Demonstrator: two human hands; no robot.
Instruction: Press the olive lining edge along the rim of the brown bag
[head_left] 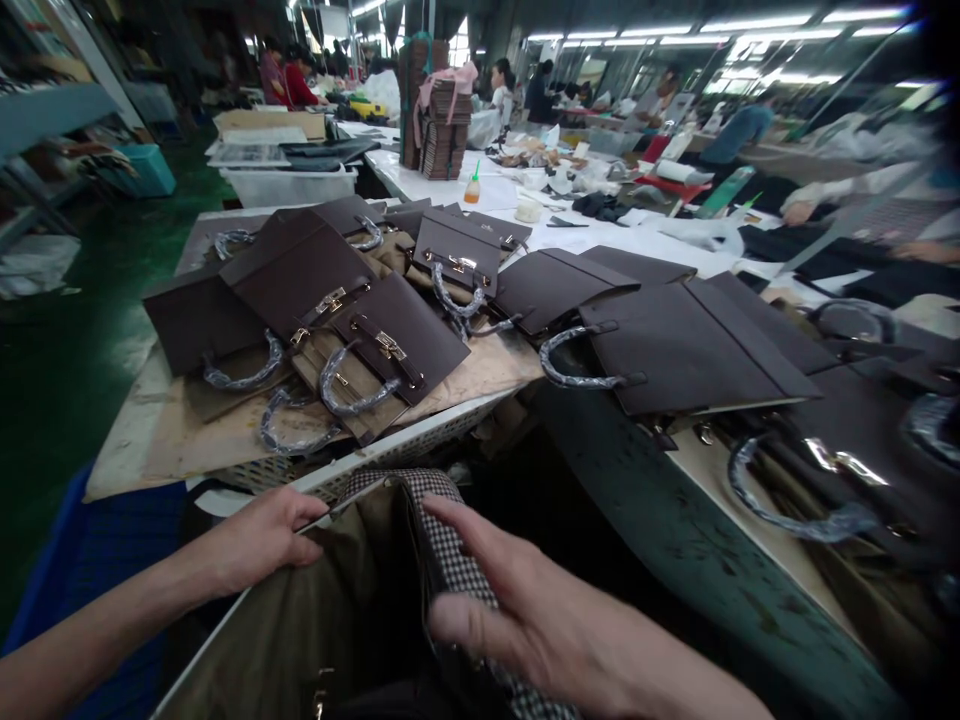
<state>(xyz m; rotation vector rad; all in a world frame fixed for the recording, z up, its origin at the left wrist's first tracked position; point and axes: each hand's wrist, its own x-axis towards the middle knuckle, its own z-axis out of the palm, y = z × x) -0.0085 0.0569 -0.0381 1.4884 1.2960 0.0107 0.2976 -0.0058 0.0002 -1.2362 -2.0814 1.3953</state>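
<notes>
A half-made bag (352, 600) lies open close below me, with olive-brown lining inside and a black-and-white checked strip (450, 555) running along its mouth. My left hand (259, 535) pinches the bag's left edge, fingers closed on it. My right hand (525, 610) grips the checked strip, with the thumb on top and the fingers curled round it. Just beyond the hands, several flat dark brown handbags (390, 330) with plastic-wrapped handles and gold clasps are piled on the worktable (127, 440).
More brown bags (690, 345) cover the right side of the table. A glue bottle (472, 187), a stack of brown pieces (442, 125) and scraps lie on the white table behind. Other people work at the far tables. Green floor (60, 350) lies to the left.
</notes>
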